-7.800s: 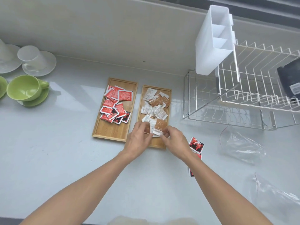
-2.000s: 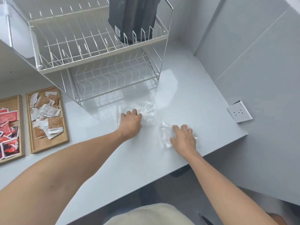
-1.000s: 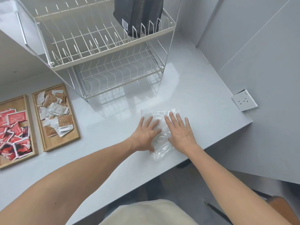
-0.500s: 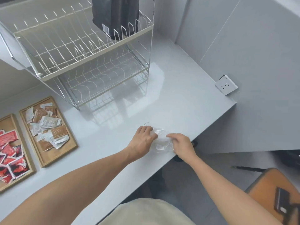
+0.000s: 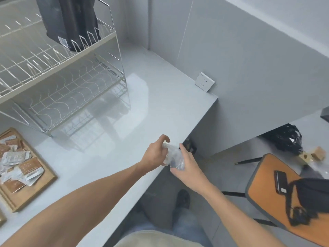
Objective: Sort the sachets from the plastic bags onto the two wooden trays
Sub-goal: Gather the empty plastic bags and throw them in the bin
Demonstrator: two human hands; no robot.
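Note:
Crumpled clear plastic bags (image 5: 173,155) are bunched between both my hands at the counter's front right edge. My left hand (image 5: 155,154) grips the bundle from the left, and my right hand (image 5: 186,164) holds it from the right, just past the edge. At the far left a wooden tray (image 5: 38,186) holds several white and brown sachets (image 5: 19,164). Only a corner of the second tray (image 5: 2,218) shows at the left border.
A two-tier wire dish rack (image 5: 58,82) with a dark item (image 5: 71,22) stands at the back left. A wall socket (image 5: 204,81) is on the right wall. Beyond the counter edge is a chair (image 5: 267,191) with a phone (image 5: 280,181) and black bag (image 5: 313,196).
My hands gathered the flattened plastic bags into a crumpled bundle and drew it to the counter's front edge. The view swung right, showing the chair and floor.

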